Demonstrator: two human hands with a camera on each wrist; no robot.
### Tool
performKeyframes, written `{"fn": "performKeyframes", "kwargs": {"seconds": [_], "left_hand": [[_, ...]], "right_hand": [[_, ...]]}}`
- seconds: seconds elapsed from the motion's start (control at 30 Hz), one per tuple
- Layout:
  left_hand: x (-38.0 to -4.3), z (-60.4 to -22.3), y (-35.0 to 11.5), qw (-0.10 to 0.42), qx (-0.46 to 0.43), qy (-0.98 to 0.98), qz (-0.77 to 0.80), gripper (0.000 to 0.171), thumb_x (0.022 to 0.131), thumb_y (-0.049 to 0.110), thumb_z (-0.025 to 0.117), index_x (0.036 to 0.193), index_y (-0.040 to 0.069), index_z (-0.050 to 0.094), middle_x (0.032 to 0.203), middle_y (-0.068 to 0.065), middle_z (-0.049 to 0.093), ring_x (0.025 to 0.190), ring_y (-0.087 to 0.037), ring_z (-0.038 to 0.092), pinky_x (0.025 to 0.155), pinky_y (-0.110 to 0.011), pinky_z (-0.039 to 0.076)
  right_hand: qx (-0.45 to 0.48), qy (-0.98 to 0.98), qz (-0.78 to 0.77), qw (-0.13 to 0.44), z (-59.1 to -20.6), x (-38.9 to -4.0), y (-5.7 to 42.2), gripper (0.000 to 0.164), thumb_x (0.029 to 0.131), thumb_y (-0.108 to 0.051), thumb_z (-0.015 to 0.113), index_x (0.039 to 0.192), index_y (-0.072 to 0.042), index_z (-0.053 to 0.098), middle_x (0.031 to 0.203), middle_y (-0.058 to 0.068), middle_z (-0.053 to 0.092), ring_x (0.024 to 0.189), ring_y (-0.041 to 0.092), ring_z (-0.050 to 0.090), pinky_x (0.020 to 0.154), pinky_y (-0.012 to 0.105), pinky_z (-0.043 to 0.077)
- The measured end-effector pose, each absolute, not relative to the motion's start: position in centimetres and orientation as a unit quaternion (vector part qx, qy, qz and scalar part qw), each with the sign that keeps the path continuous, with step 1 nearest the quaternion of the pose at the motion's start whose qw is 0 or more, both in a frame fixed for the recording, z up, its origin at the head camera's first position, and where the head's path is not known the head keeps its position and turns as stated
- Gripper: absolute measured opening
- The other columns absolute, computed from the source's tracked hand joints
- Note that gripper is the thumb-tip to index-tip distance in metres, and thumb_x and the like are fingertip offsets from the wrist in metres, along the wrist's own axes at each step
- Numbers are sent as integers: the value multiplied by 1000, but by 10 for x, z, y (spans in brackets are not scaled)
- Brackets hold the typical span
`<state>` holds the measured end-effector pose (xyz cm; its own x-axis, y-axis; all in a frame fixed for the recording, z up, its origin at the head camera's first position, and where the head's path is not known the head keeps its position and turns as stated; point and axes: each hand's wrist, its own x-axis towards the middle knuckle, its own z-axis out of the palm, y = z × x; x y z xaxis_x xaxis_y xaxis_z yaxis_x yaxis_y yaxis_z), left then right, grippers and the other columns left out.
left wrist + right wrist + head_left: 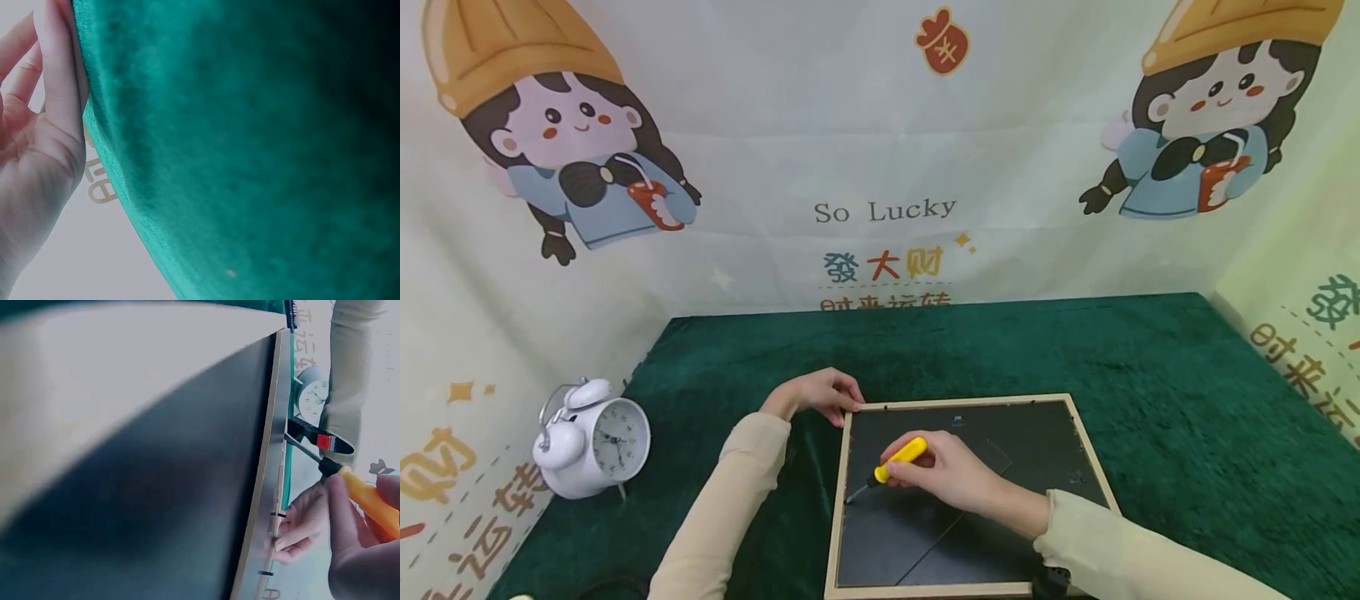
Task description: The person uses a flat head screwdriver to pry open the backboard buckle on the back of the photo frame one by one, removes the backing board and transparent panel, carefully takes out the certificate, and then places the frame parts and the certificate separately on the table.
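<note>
A picture frame (pixel 837 533) with a pale wooden rim lies back side up, showing its black backing board (pixel 880 546). My right hand (pixel 951 471) grips a screwdriver (pixel 912 451) by its yellow handle. The shaft slants down to the left, its tip at the inner left edge of the rim. In the right wrist view the screwdriver (pixel 369 497) also meets that edge, where small dark tabs stick out. My left hand (pixel 822 392) holds the frame's far left corner between thumb and fingers. The left wrist view shows part of that hand (pixel 37 162), its fingertips cut off.
A white twin-bell alarm clock (pixel 621 437) stands at the left on the dark green cloth (pixel 1150 367). A printed white backdrop (pixel 760 167) rises behind and at both sides. Something dark (pixel 613 588) shows at the lower left edge.
</note>
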<state>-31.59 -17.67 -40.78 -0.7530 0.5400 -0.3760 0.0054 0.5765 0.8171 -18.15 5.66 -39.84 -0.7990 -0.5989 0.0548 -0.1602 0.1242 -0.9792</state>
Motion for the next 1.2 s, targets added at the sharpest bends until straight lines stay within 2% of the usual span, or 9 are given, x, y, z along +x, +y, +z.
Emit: {"fn": "performKeyframes", "kwargs": {"seconds": [0.23,0.3,0.53,0.83,1.2], "left_hand": [[-317,-406,-177,320,165,829,428,11,85,5,57,93,-2,61,78,-10,60,53,-13,55,57,-29,51],[-316,-406,-178,320,164,830,426,11,85,5,57,93,-2,61,77,-10,60,53,-13,55,57,-29,51],[-315,-406,-178,318,156,836,420,10,86,6,57,92,0,62,77,-10,59,52,-14,55,58,-28,50],[-315,-404,-176,317,161,835,420,11,86,7,56,92,-1,61,78,-11,59,53,-14,55,59,-29,51],[-314,-403,-176,314,160,837,418,10,86,6,56,92,-1,61,79,-11,59,54,-15,56,61,-30,51]], "right_hand": [[-193,687,-668,212,-411,-175,63,33,84,-15,61,108,7,55,96,12,61,86,23,60,75,31,48],[-202,700,-657,193,-412,-173,62,31,84,-15,61,106,5,57,95,10,61,84,20,60,73,29,48],[-299,781,-542,77,-400,-170,50,17,82,-12,63,97,-4,64,88,0,62,65,10,55,60,23,48],[-373,813,-446,37,-378,-167,34,15,81,-17,66,92,-8,65,78,-8,61,60,3,51,59,18,46],[-394,816,-422,9,-366,-173,17,9,80,-14,66,86,-7,64,71,-7,60,54,2,49,55,15,44]]}}
